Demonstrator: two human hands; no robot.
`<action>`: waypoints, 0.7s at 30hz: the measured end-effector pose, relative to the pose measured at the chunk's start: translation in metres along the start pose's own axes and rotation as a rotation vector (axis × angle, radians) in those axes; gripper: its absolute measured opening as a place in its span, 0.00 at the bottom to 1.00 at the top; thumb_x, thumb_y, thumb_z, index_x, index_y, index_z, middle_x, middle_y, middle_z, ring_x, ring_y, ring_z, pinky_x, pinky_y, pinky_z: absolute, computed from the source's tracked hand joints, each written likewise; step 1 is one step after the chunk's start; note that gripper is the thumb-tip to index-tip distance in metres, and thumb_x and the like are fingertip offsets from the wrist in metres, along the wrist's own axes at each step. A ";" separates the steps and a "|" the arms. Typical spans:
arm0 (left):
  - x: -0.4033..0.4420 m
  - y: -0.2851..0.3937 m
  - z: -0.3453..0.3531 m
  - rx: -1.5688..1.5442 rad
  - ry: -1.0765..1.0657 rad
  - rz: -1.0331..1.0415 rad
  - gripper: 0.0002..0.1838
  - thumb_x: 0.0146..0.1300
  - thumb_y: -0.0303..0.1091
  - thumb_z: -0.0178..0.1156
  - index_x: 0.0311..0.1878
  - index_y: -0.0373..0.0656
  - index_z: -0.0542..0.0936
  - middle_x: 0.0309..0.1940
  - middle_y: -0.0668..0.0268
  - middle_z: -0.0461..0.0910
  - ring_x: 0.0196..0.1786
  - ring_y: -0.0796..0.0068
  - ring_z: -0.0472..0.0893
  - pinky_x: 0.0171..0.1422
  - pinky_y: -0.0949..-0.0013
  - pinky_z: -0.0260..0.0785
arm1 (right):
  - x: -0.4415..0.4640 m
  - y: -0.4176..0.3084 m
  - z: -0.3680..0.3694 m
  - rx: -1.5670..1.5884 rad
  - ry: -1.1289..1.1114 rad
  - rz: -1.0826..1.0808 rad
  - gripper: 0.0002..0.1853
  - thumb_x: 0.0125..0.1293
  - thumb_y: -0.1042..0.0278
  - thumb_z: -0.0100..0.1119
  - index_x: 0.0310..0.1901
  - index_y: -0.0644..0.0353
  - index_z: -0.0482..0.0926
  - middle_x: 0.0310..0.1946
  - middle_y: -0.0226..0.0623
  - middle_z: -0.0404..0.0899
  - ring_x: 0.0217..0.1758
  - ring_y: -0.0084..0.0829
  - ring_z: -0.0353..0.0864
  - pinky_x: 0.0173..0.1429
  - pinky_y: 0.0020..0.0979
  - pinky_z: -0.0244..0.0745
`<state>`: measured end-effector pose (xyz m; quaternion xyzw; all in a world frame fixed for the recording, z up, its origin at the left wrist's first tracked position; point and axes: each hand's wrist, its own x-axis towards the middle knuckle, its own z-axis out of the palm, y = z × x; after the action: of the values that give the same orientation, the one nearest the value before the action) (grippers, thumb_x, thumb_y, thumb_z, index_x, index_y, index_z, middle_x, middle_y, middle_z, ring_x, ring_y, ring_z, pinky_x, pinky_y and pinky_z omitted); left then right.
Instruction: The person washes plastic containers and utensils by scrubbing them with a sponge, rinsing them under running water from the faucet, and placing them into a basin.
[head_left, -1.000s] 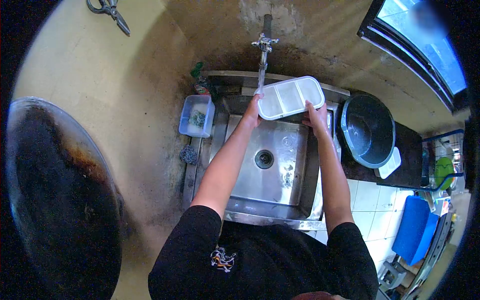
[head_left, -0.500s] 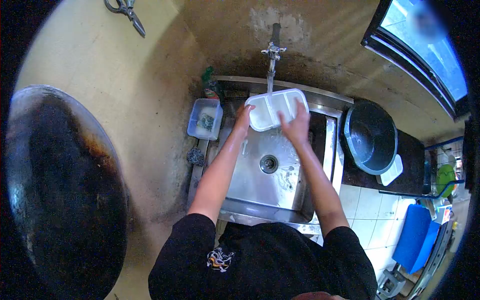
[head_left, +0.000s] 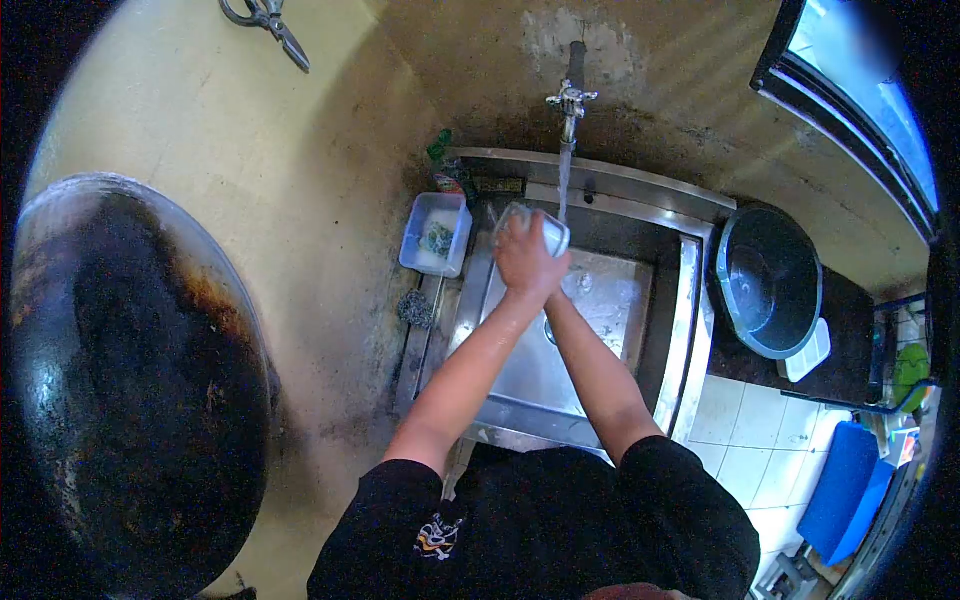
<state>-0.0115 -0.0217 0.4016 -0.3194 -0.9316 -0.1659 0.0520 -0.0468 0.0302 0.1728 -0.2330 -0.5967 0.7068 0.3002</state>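
The white divided food container (head_left: 555, 236) is tipped on its side over the sink, just below and left of the running tap (head_left: 571, 100). Its edge is turned toward me, so the compartments do not show. Blurred fingers of my left hand (head_left: 527, 262) lie closed against the container. My right forearm (head_left: 598, 372) passes beneath the left wrist. Behind the left hand, my right hand is hidden, so its grip cannot be seen. The stream of water falls close to the container's right edge.
A steel sink (head_left: 690, 330) surrounds the work. Left of it sit a plastic tub (head_left: 459, 250) with a sponge and a scouring pad (head_left: 415, 309). Right are a dark basin (head_left: 768, 285) and a white lid-like piece (head_left: 806, 352). A large blackened pan (head_left: 140, 400) hangs at left, scissors (head_left: 272, 25) above.
The container has gone from lying face-up between both hands to tipped on its side. My right hand has moved left, behind my left hand. The view has shifted slightly.
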 end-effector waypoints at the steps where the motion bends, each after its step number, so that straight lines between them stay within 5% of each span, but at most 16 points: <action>1: -0.007 0.009 0.004 0.088 0.008 0.038 0.39 0.37 0.49 0.67 0.57 0.51 0.68 0.49 0.55 0.66 0.50 0.52 0.69 0.50 0.51 0.65 | -0.002 -0.001 -0.001 0.082 -0.003 0.038 0.44 0.58 0.48 0.53 0.64 0.71 0.45 0.59 0.63 0.57 0.62 0.55 0.59 0.65 0.38 0.55; 3: -0.013 0.029 -0.008 0.137 -0.180 0.049 0.40 0.37 0.50 0.68 0.58 0.56 0.66 0.53 0.56 0.63 0.54 0.53 0.65 0.51 0.48 0.63 | -0.002 -0.007 -0.005 0.243 -0.010 0.109 0.45 0.56 0.47 0.55 0.64 0.71 0.46 0.59 0.62 0.58 0.61 0.55 0.61 0.64 0.39 0.56; 6: -0.012 0.037 -0.009 0.115 -0.184 0.062 0.40 0.36 0.49 0.68 0.58 0.56 0.66 0.56 0.55 0.61 0.56 0.51 0.64 0.52 0.46 0.62 | 0.000 -0.022 -0.013 0.485 -0.015 0.210 0.46 0.54 0.46 0.57 0.64 0.70 0.47 0.58 0.62 0.60 0.59 0.55 0.63 0.63 0.39 0.58; 9: 0.005 0.003 0.011 -0.271 -0.054 -0.024 0.38 0.34 0.43 0.69 0.54 0.51 0.69 0.48 0.53 0.70 0.50 0.52 0.71 0.52 0.52 0.65 | 0.002 -0.040 -0.032 0.725 -0.007 0.307 0.47 0.52 0.45 0.59 0.64 0.70 0.49 0.57 0.62 0.62 0.58 0.55 0.65 0.62 0.40 0.60; 11: 0.026 -0.039 0.046 -0.697 -0.102 -0.117 0.32 0.40 0.39 0.66 0.53 0.47 0.69 0.44 0.58 0.74 0.47 0.59 0.74 0.52 0.60 0.67 | 0.009 -0.066 -0.052 -0.522 0.249 -0.069 0.49 0.45 0.41 0.63 0.62 0.67 0.55 0.53 0.60 0.67 0.55 0.54 0.68 0.57 0.42 0.65; 12: 0.030 -0.056 0.057 -0.935 -0.134 -0.168 0.30 0.44 0.39 0.63 0.54 0.47 0.69 0.46 0.60 0.73 0.49 0.62 0.74 0.53 0.63 0.67 | -0.002 -0.118 -0.046 -0.826 0.274 0.073 0.49 0.43 0.41 0.63 0.62 0.66 0.55 0.48 0.58 0.69 0.51 0.53 0.70 0.53 0.43 0.67; 14: 0.029 -0.076 0.068 -1.618 -0.368 -0.466 0.25 0.47 0.33 0.58 0.52 0.44 0.70 0.46 0.63 0.74 0.50 0.68 0.74 0.53 0.64 0.67 | -0.009 -0.169 -0.049 -1.121 0.209 -0.005 0.50 0.43 0.43 0.64 0.62 0.67 0.54 0.46 0.55 0.69 0.49 0.51 0.71 0.50 0.45 0.68; 15: 0.029 -0.083 0.080 -1.794 -0.403 -0.429 0.24 0.47 0.33 0.55 0.52 0.44 0.70 0.46 0.63 0.74 0.49 0.68 0.74 0.55 0.63 0.67 | -0.008 -0.183 -0.051 -1.181 0.132 -0.035 0.52 0.41 0.44 0.65 0.63 0.66 0.52 0.46 0.53 0.68 0.49 0.48 0.70 0.49 0.45 0.68; 21: 0.030 -0.059 0.107 -2.024 -0.481 -0.704 0.25 0.45 0.42 0.51 0.48 0.39 0.72 0.42 0.61 0.77 0.45 0.62 0.76 0.54 0.61 0.68 | -0.001 -0.210 -0.056 -1.413 0.244 -0.138 0.53 0.39 0.46 0.67 0.63 0.68 0.50 0.47 0.52 0.68 0.49 0.47 0.70 0.50 0.43 0.67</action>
<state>-0.0708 -0.0115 0.2911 0.0455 -0.3892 -0.7924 -0.4675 0.0229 0.0918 0.3688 -0.4107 -0.8869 0.1002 0.1864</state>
